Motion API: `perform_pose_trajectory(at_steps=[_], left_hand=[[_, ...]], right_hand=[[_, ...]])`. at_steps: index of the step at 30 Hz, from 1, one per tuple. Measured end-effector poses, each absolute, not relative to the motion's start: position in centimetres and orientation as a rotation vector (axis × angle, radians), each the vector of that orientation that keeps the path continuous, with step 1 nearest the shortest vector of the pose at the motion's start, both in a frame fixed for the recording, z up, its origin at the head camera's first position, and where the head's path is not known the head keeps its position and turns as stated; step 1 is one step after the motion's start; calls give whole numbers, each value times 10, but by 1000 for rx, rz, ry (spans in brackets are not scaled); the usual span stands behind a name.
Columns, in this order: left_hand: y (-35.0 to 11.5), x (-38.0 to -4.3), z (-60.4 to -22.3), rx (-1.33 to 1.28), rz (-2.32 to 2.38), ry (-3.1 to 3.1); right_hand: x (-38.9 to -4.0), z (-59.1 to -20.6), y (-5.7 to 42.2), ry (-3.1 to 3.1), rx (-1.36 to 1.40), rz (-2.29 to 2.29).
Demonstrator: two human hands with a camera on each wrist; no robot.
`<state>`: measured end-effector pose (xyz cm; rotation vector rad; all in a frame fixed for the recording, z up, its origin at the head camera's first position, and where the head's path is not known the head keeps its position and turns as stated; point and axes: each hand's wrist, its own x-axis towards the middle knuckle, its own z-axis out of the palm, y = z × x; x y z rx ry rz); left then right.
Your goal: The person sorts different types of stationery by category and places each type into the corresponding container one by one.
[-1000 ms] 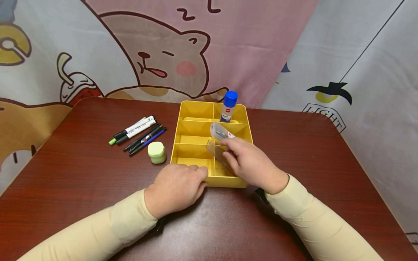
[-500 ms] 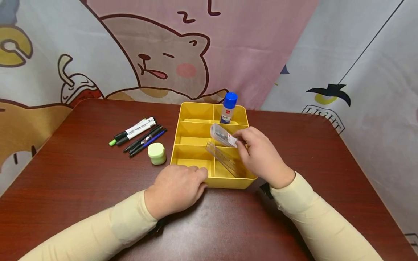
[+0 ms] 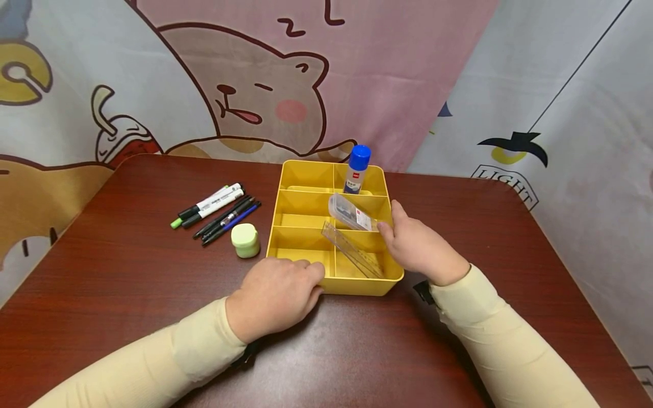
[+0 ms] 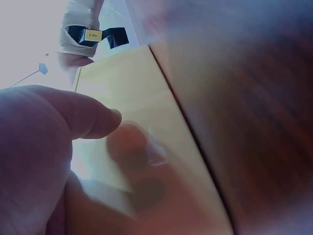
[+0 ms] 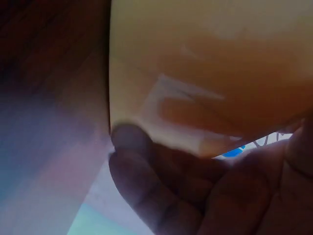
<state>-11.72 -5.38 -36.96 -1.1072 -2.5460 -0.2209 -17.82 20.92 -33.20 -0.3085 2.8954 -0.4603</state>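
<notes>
A yellow organizer box (image 3: 301, 286) with several compartments stands mid-table. My left hand (image 3: 278, 292) grips its front wall, fingers curled over the rim; in the left wrist view the thumb (image 4: 93, 115) lies against the outer face. My right hand (image 3: 420, 243) holds the right wall, thumb at the rim and fingers outside; the right wrist view shows bent fingers (image 5: 146, 181) against the wall. A clear ruler (image 3: 352, 249) slants in the front right compartment, overlapping the divider. A clear lidded plastic case (image 3: 349, 212) tilts in the middle right compartment. A blue-capped glue stick (image 3: 357, 169) stands in the back right one.
Left of the box lie white markers (image 3: 219, 201) and several dark and blue pens (image 3: 229, 221) on the brown table (image 3: 326, 351). A small light-green lidded pot (image 3: 245, 239) stands near the box's left wall. A printed cloth (image 3: 388, 73) hangs behind the table.
My right hand has let go of the ruler and the clear case and shifted right to the box's right wall. The case has settled lower in its compartment. My left hand stays put.
</notes>
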Motion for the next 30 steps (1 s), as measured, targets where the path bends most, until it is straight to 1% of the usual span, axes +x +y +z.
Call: perform_pose_trajectory(at_steps=[11, 15, 22, 25, 30], left_hand=[[-52, -116, -368, -1109, -223, -2558], [-55, -114, -364, -1113, -232, -2617], [-69, -112, -336, -1167, -461, -2762], [-84, -118, -321, -1119, -503, -2729], [-114, -136, -306, -912, -428, -2696]], right_hand=[[-181, -336, 222, 2700, -405, -591], [-181, -338, 219, 2707, -408, -562], [-179, -337, 214, 2749, -379, -488], [-178, -336, 212, 2755, -383, -486], [-176, -336, 212, 2765, -382, -481]])
